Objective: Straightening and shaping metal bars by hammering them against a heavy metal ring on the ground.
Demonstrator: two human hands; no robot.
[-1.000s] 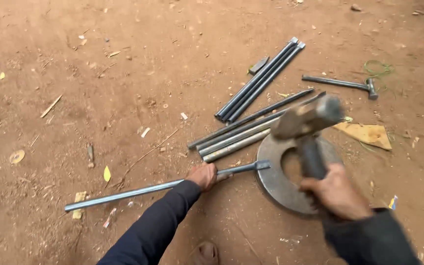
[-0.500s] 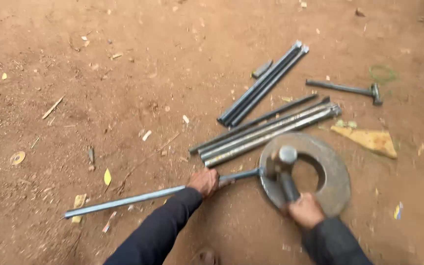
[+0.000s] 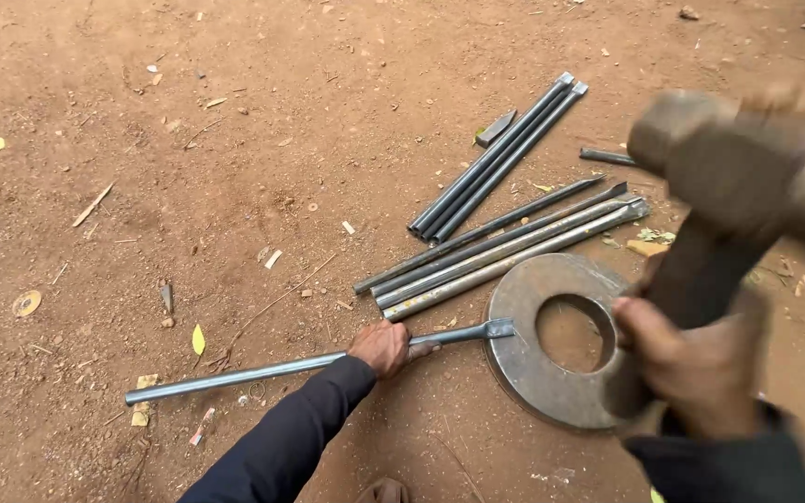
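The left hand [image 3: 382,346] grips a long rod [image 3: 263,372] lying on the dirt [image 3: 235,112], its flattened right end resting on the left edge of a steel ring [image 3: 524,373]. The right hand [image 3: 691,368] clenches the handle of a hammer [image 3: 729,177], raised and blurred above the ring. Far of the ring lie 2 bundles of rods [image 3: 505,251].

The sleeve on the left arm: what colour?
Dark navy sleeve, clearest in the head view.
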